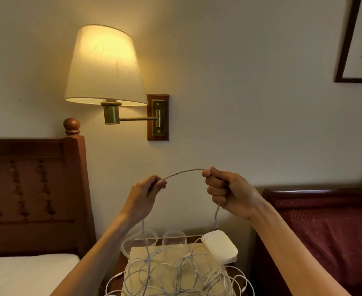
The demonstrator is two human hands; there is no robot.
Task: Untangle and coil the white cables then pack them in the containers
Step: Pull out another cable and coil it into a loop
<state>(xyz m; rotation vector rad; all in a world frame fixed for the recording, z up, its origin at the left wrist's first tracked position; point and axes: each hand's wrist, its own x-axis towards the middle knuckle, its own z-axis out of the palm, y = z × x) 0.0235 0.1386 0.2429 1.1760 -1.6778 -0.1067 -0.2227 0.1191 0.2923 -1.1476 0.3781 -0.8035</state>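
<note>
Both hands are raised above a small table and hold one white cable (184, 172), which arcs between them. My left hand (145, 194) pinches it at the left; from there it drops into a tangled pile of white cables (175, 274) on the table. My right hand (225, 191) grips the other side in a fist, and a short end with a connector (216, 223) hangs below it. Clear plastic containers (139, 242) stand at the back of the table, and a white lidded container (220, 245) sits at the right.
A wooden headboard (32, 189) and a white mattress (26, 272) are to the left. A dark red upholstered chair (325, 227) stands to the right. A lit wall lamp (105, 67) hangs above, and a framed picture (359, 39) is at the upper right.
</note>
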